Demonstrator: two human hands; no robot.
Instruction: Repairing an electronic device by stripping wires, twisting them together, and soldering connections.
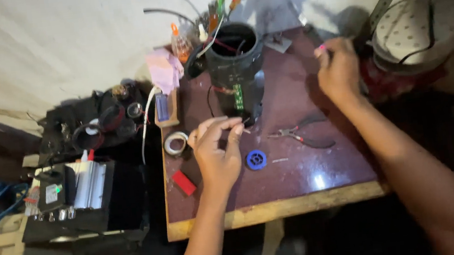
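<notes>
While the left hand [215, 151] hovers over the middle of the dark red table [301, 176], its thumb and fingers [233, 128] are pinched nearly together just in front of the black cylinder [236, 69], whose green circuit strip [238, 97] hangs down its near side; whether something tiny sits in that pinch I cannot tell. Far right, the right hand [337, 69] is curled around a small pink-tipped thing [320, 48]. Pliers [302, 134] lie between the hands, a blue spool [256, 159] near the left.
</notes>
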